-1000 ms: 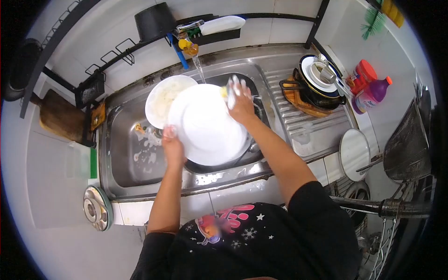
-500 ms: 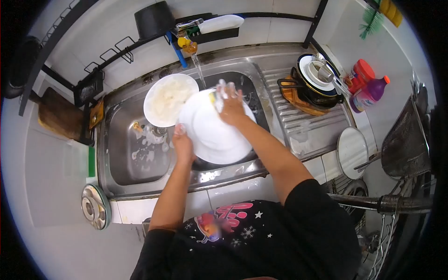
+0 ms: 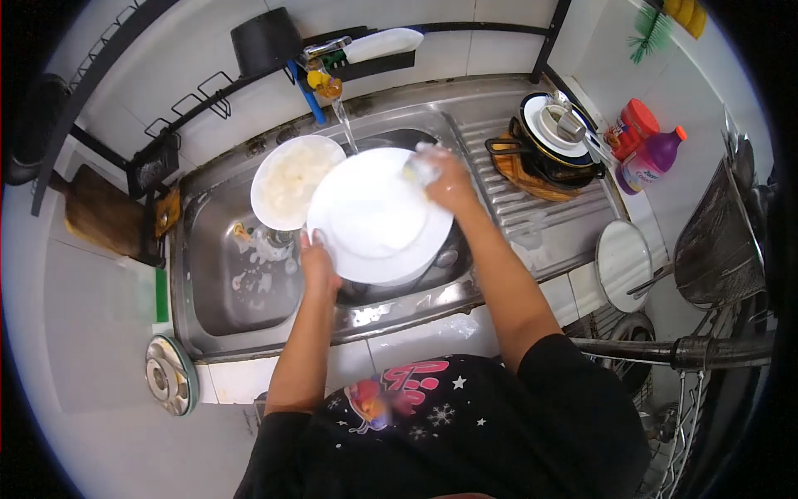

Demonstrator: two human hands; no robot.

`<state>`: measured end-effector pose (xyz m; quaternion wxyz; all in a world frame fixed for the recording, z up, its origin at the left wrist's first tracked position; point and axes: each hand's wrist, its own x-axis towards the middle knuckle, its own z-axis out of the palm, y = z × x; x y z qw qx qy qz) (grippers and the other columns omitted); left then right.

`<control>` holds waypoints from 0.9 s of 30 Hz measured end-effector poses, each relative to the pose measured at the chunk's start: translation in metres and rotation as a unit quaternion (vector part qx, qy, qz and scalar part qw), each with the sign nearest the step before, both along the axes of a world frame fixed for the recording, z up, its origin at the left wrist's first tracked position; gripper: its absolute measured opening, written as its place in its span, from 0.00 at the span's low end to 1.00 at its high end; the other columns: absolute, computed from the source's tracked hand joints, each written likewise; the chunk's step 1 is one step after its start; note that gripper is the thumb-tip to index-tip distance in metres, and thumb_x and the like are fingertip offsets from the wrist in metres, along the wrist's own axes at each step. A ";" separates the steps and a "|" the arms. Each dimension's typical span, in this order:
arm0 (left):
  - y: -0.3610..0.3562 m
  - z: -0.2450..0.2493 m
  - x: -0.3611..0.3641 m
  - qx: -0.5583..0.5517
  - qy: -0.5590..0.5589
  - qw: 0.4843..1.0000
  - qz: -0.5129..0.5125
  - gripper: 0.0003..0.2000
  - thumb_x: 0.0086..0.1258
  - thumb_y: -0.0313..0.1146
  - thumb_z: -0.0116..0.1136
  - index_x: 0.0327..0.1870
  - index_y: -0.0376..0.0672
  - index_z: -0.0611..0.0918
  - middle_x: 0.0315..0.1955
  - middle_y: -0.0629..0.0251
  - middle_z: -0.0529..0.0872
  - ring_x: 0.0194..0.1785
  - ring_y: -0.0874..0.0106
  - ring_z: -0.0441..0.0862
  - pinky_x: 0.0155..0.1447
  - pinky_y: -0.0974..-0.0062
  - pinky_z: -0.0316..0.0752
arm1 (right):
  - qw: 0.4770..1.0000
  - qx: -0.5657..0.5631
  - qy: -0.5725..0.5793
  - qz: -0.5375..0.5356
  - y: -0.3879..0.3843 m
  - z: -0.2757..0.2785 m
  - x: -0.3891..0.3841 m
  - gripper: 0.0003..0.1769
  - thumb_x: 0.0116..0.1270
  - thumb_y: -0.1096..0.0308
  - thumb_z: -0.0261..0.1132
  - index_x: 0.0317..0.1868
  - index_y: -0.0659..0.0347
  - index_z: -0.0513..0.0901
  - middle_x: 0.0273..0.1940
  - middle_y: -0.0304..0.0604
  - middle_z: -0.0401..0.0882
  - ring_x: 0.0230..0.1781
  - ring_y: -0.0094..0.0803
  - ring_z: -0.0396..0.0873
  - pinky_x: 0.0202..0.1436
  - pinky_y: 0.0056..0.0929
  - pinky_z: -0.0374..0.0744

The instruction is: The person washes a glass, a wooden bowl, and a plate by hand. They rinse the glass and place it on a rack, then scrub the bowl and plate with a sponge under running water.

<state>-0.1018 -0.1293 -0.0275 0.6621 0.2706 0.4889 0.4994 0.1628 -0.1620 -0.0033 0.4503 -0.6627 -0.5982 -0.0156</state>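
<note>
Moved to the far rim of the plate (image 3: 374, 220) since earlier, the right hand (image 3: 450, 185) is closed on a sponge (image 3: 420, 167); the near edge is gripped by the left hand (image 3: 318, 268).

The plate (image 3: 374, 218) is round, plain and white, wet with suds. It is held tilted above the sink (image 3: 220, 291), its broad side turned up. The left hand (image 3: 317, 268) grips its near-left rim. The sponge (image 3: 416, 170), small, yellowish and foamy, presses against the plate's far-right rim, clasped in the right hand (image 3: 450, 185).
</note>
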 end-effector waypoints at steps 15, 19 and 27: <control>-0.020 0.009 0.065 0.001 0.097 0.987 -0.125 0.19 0.64 0.27 0.57 0.55 0.35 0.70 0.46 0.56 0.80 0.46 0.65 0.79 0.50 0.69 0.74 | 0.262 0.023 0.911 0.317 -0.013 -0.028 -0.089 0.30 0.65 0.50 0.51 0.62 0.61 0.67 0.53 0.50 0.75 0.50 0.41 0.76 0.57 0.40 0.73; -0.004 0.006 0.071 0.213 0.124 0.969 -0.010 0.15 0.63 0.27 0.59 0.47 0.31 0.73 0.41 0.56 0.81 0.43 0.70 0.78 0.49 0.74 0.72 | 0.263 0.019 0.935 0.237 -0.033 -0.021 -0.107 0.31 0.66 0.48 0.50 0.62 0.62 0.66 0.52 0.51 0.76 0.49 0.42 0.77 0.56 0.40 0.74; 0.011 0.012 0.007 0.179 0.248 0.947 -0.098 0.13 0.62 0.26 0.59 0.45 0.32 0.73 0.39 0.58 0.82 0.39 0.71 0.80 0.45 0.74 0.74 | 0.497 0.056 0.807 0.314 -0.047 0.025 -0.035 0.31 0.68 0.46 0.48 0.63 0.60 0.66 0.58 0.47 0.71 0.59 0.37 0.70 0.59 0.38 0.74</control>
